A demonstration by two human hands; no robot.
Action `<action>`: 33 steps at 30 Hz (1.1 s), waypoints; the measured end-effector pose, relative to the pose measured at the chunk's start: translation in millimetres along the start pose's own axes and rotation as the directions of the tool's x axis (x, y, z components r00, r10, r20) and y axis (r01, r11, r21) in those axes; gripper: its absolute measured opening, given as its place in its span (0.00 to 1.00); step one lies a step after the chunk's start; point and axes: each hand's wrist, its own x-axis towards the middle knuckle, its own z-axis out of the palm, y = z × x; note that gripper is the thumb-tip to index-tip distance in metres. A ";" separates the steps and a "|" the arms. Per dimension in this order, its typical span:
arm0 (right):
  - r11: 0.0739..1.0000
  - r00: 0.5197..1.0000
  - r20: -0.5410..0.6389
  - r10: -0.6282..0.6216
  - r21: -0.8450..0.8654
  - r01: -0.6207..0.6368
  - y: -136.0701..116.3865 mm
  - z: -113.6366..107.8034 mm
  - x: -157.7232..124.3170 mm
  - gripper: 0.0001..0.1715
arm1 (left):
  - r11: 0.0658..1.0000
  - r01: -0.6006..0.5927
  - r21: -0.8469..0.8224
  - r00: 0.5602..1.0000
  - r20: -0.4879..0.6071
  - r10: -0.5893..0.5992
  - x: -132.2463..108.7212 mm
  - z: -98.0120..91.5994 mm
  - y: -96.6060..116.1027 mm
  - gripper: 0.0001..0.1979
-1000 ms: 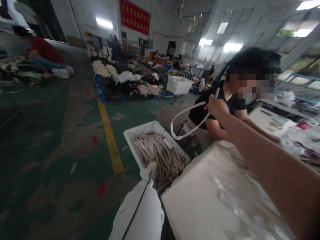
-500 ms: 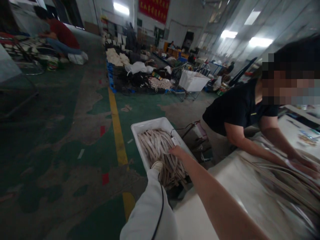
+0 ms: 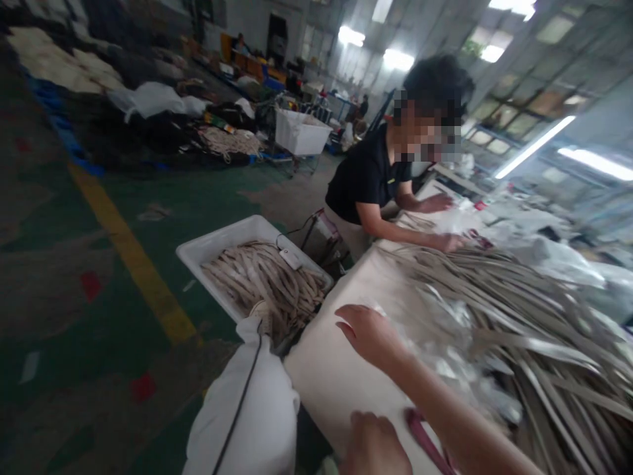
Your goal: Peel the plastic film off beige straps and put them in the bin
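Note:
My right hand (image 3: 370,334) is over the near edge of the pale-covered table (image 3: 326,369). Its thumb stands apart from the fingers, with nothing visible between them. Low in the view, my left hand (image 3: 376,445) is blurred, its fingers curled. Whether it holds anything is hidden. Beside it, partly under my right forearm, lies a maroon loop (image 3: 420,429) resembling a scissors handle. To the right, long grey-beige flat strips (image 3: 544,369) are heaped among crumpled clear plastic (image 3: 440,330). More such strips (image 3: 267,277) fill a white bin (image 3: 217,234) left of the table.
A co-worker in a black shirt (image 3: 366,171) leans over the table's far side, hands on plastic and strips. A small white box with a cable (image 3: 290,258) sits at the bin's edge. My white-clad leg (image 3: 242,409) extends towards the bin. Heaped goods (image 3: 163,105) lie beyond.
My view has swung right, showing more of the table. My right hand has gone from above the bin to above the table edge. My left hand has come into view.

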 end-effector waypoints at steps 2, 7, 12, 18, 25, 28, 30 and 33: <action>0.989 0.971 -0.197 0.132 0.086 -0.117 20.0 12.1 -66.0 0.17 | 0.981 0.058 0.187 0.993 0.092 -0.076 -1.6 -9.7 17.6 0.11; 0.882 0.755 -0.456 0.471 0.251 -0.399 68.7 75.1 -189.6 0.25 | 0.894 -0.099 0.436 0.973 0.232 -0.005 7.5 -47.1 23.6 0.14; 0.873 0.742 -0.464 0.484 0.310 -0.376 58.5 120.1 -223.0 0.24 | 0.933 0.006 0.360 0.964 0.246 -0.101 28.4 -52.5 10.7 0.15; 0.863 0.750 -0.434 0.499 0.327 -0.385 37.8 123.6 -226.4 0.26 | 0.982 0.090 0.167 0.983 0.142 -0.114 52.3 -18.8 5.3 0.14; 0.864 0.826 -0.326 0.460 0.380 -0.331 18.3 120.2 -247.6 0.37 | 0.952 0.177 -0.249 0.981 -0.028 -0.190 98.0 38.6 6.8 0.06; 0.839 0.821 -0.282 0.497 0.397 -0.372 25.6 116.2 -256.1 0.38 | 0.914 0.254 -0.315 0.965 0.023 -0.261 103.3 37.6 10.2 0.09; 0.803 0.774 -0.282 0.567 0.400 -0.442 43.4 112.7 -262.6 0.37 | 0.870 0.319 -0.376 0.946 0.066 -0.318 94.2 27.3 10.0 0.14; 0.743 0.689 -0.298 0.661 0.392 -0.543 76.8 111.9 -271.4 0.35 | 0.765 0.429 -0.480 0.893 0.098 -0.440 64.2 6.3 8.0 0.18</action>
